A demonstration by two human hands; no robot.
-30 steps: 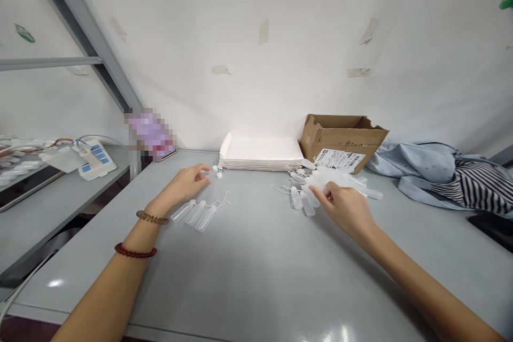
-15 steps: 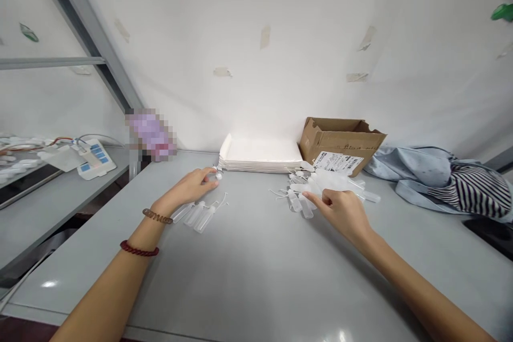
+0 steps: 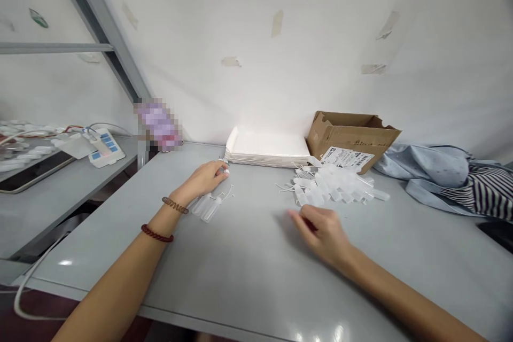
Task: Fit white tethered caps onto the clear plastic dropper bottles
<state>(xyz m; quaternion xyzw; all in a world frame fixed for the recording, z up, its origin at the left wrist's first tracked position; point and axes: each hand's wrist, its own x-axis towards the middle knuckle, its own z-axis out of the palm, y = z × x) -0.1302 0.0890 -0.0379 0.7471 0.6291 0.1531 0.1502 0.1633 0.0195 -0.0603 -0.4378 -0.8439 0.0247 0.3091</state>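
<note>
My left hand [image 3: 206, 177] is at the left of the table, thumb and finger closed at a small white piece [image 3: 226, 171] near the white stack's left corner. Just beneath that hand lie a few clear plastic tubes [image 3: 210, 208] with thin white loops, partly covered by the wrist. My right hand [image 3: 323, 232] hovers in front of a pile of similar clear tubes [image 3: 326, 184]. Its fingers are curled in with the thumb held forward, and nothing shows in them. The pile is apart from this hand.
A stack of white padded envelopes [image 3: 268, 149] rests against the wall. Beside it stands an open cardboard box [image 3: 356, 136] with a label. Blue cloth with a striped part [image 3: 433, 171] lies at the right. On the left shelf are a white device [image 3: 106, 147] and cables.
My right hand has drawn back from the tube pile toward the front of the table. My left hand stays by the small white pieces. The camera view has shifted slightly.
</note>
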